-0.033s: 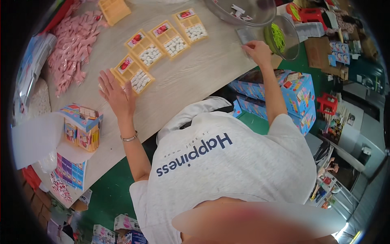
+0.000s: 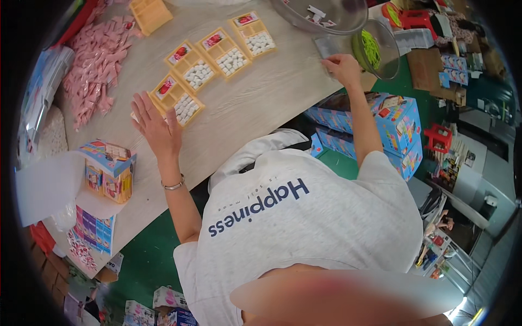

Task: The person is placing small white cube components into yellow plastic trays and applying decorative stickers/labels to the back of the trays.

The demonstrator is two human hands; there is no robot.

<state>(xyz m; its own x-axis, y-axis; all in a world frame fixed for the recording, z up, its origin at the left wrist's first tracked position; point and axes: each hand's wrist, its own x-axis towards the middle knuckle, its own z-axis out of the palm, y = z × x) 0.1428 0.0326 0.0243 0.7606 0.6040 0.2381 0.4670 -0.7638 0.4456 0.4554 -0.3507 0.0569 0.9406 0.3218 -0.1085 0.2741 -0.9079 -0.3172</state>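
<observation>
My left hand (image 2: 157,130) is open, fingers spread, at the left edge of the nearest yellow compartment tray (image 2: 174,99). This tray belongs to a slanting row with a second tray (image 2: 184,64), a third tray (image 2: 217,50) and a fourth tray (image 2: 249,31). Each has a strawberry-picture card in one compartment and small white pieces filling another. My right hand (image 2: 346,70) is at the table's right side, thumb and fingers pinched together. Whatever they may hold is too small to make out. A clear flat plastic piece (image 2: 325,45) lies just beyond it.
Pink wrapped packets (image 2: 98,65) are heaped at far left, near an empty yellow tray (image 2: 150,15). A grey basin (image 2: 348,24) and a clear bowl (image 2: 390,57) with green strips stand at right. Blue cartons (image 2: 399,122) are stacked below. A display box (image 2: 111,168) sits at left.
</observation>
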